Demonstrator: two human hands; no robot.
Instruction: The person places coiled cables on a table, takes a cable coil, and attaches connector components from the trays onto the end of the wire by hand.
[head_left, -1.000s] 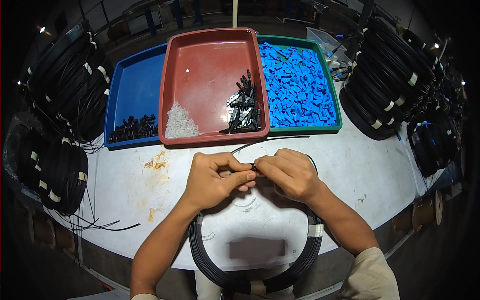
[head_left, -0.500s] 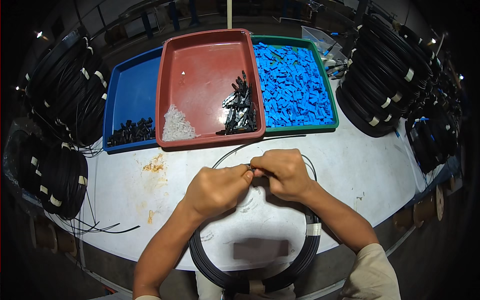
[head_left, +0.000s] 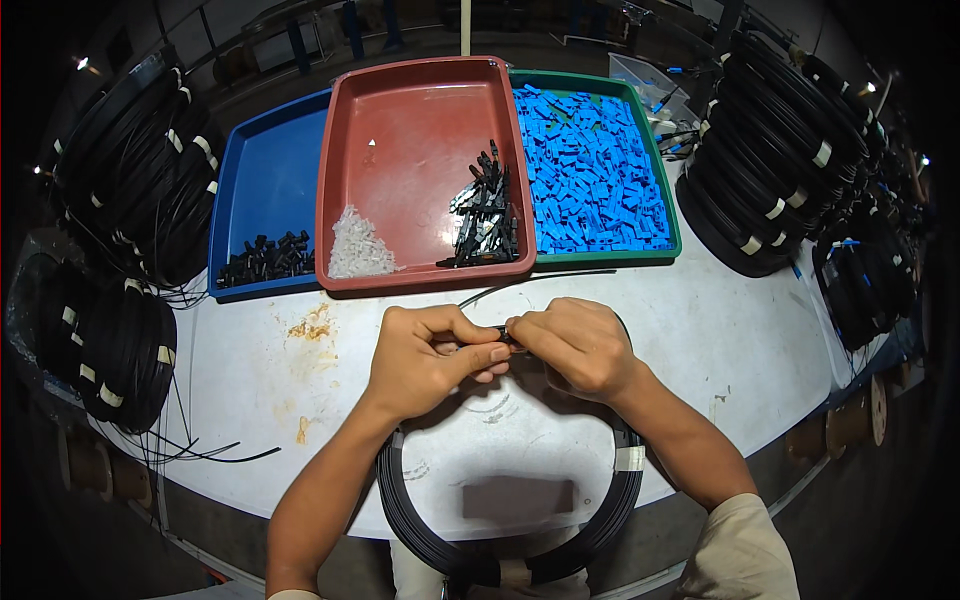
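Observation:
Over the table's middle, my left hand [head_left: 425, 362] and my right hand [head_left: 582, 352] meet at a small black piece [head_left: 503, 334], perhaps a connector. My left thumb and index finger pinch one side of it, the other fingers curled loosely below. From the other side, my right fingers close on it and hide much of its shape. Beneath my hands lies a coil of black cable [head_left: 393, 495], bound with pale tape [head_left: 629, 459] and overhanging the table's near edge. Beyond my hands, a loose black cable end [head_left: 540, 281] points right.
A red tray [head_left: 395, 130] of white and black parts overlaps a blue tray [head_left: 262, 190] with black parts and a green tray [head_left: 676, 225] full of blue pieces. Stacked black cable coils stand at left [head_left: 140, 180] and right [head_left: 765, 170]. Loose cable ends [head_left: 235, 458] stick out at left.
My left hand has shifted slightly left, its thumb and fingers now more extended around the black piece. My right hand stays nearly in place. The cable arc behind my hands shows less.

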